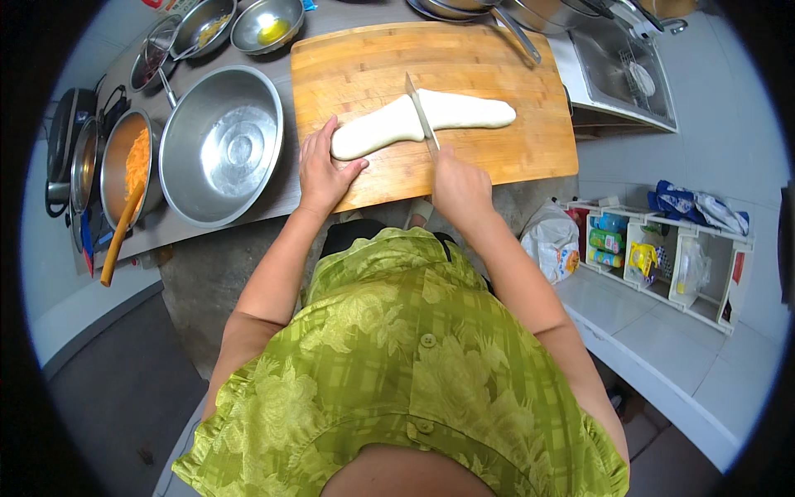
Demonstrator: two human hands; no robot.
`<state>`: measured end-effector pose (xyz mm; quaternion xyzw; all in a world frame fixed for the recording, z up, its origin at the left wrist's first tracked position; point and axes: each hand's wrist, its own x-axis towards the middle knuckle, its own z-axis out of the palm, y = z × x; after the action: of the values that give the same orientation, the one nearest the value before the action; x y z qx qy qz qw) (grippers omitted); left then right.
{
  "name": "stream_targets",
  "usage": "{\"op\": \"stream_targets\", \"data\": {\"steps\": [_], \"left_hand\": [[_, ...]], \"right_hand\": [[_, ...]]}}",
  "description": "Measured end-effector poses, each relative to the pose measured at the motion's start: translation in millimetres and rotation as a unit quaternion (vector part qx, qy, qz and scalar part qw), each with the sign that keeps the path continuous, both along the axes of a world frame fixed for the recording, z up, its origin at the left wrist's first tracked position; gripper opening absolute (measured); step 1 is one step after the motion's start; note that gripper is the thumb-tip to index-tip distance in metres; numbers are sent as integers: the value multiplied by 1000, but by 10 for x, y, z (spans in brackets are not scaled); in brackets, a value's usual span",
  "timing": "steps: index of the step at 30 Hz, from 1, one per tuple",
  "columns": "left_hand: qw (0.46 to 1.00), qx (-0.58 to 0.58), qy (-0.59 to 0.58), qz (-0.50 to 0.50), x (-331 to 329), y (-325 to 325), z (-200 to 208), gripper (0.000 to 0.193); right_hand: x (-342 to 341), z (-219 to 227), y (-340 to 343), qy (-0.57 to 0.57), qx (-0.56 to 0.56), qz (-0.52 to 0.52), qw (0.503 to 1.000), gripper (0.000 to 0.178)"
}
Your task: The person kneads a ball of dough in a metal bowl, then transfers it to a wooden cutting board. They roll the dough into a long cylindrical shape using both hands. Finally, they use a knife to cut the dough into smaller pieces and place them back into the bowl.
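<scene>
1. A long roll of smooth white dough, seen from above, lies across a wooden cutting board on a grey bench.
2. The person's right hand has its fingers closed around the handle of a knife. The blade crosses the dough near its middle; whether it has cut right through cannot be told.
3. The left hand rests at the dough's left end, the thumb set wide of the other fingers, gripping nothing.
4. Left of the board stands a large metal bowl; beside it, a metal pot holds orange shreds and a wooden-handled utensil.
5. Further back, a smaller bowl contains something yellow.
6. Right of the board are a metal sink and a white rack of packages.
</scene>
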<state>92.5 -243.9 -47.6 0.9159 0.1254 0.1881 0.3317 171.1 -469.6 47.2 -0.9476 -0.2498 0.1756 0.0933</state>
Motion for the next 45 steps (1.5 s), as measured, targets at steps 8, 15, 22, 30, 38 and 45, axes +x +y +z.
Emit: {"op": "stream_targets", "data": {"steps": [8,15,22,30,38,45], "left_hand": [[997,-9,73,4,-67,-83,286,101],[978,122,164,-39,524,-351,674,116],[968,99,225,-61,782,-575,549,82],[991,87,6,-105,242,-627,501,51],[980,109,136,-94,421,-725,616,81],[941,-330,56,46,329,-400,695,57]], "right_hand": [[22,689,-1037,130,95,-24,987,31],[756,461,-1607,-200,76,-130,968,44],[1996,-374,-2109,-291,3,-26,956,47],[2396,-555,-1930,-246,-38,8,968,49],[1833,-205,-973,-139,170,138,966,46],[1428,-242,-403,-74,180,202,960,55]]}}
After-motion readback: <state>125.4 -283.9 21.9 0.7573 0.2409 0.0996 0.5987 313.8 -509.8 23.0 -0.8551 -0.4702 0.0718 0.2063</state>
